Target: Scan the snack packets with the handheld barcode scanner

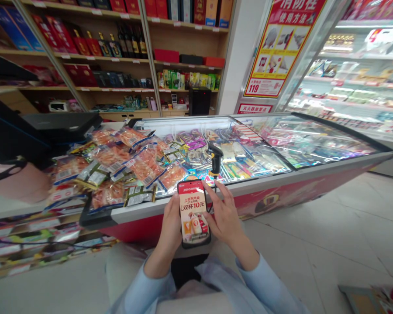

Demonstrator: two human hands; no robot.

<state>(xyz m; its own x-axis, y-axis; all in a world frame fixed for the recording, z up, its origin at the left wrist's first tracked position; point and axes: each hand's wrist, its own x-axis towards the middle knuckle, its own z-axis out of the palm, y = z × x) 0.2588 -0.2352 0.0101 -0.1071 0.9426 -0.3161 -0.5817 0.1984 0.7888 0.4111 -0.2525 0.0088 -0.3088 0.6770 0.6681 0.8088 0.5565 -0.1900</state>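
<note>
A smartphone with a lit red and beige screen is upright in front of me. My left hand grips it along its left edge. At its right side is my right hand, fingers spread, the index finger near the top corner and the thumb by the right edge. Just beyond the phone a black and yellow barcode scanner stands on the freezer's edge, its cable running down behind my right fingers. To the left lies a pile of clear snack packets with orange contents, mixed with smaller green and white packets.
The glass-topped chest freezer stretches away to the right, full of colourful packages. Shelves of bottles and boxes line the back wall. A pink bag and a dark machine are at left. A lit refrigerated display stands far right.
</note>
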